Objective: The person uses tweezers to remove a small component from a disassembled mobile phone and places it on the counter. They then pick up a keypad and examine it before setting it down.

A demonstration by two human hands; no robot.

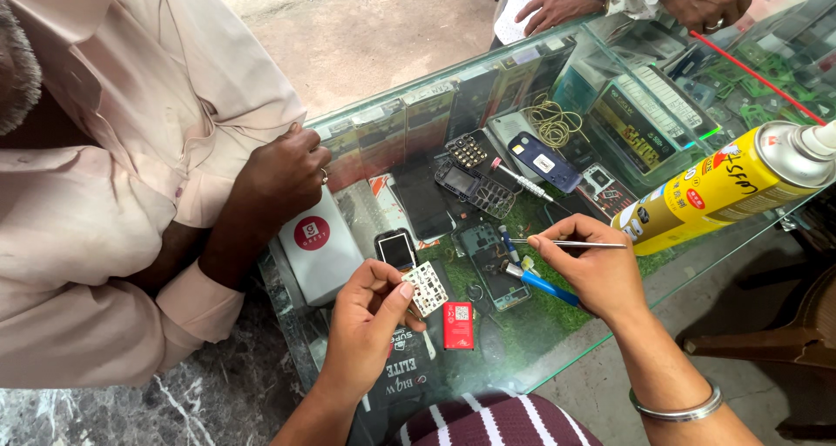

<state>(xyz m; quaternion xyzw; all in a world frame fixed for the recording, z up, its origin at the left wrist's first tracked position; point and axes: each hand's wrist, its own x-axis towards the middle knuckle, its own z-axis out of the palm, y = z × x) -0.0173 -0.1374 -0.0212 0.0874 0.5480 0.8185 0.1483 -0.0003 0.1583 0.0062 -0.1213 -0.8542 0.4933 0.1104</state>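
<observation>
Over the glass counter point(610, 315) we pinch a small white keypad board point(426, 287) in our left hand point(370, 324), fingers clamped on its lower edge. Our right hand point(592, 267) grips tweezers point(575, 244) and a blue tool point(540, 282), crowded by a yellow spray can point(723, 189).

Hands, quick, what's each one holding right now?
Left hand: closed on a small white keypad board.
Right hand: closed on metal tweezers and a blue-handled tool.

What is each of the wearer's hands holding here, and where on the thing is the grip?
Left hand: small white perforated keypad board, pinched at its lower left edge. Right hand: thin metal tweezers, gripped at the rear end, plus a blue-handled tool tucked under the fingers.
</observation>
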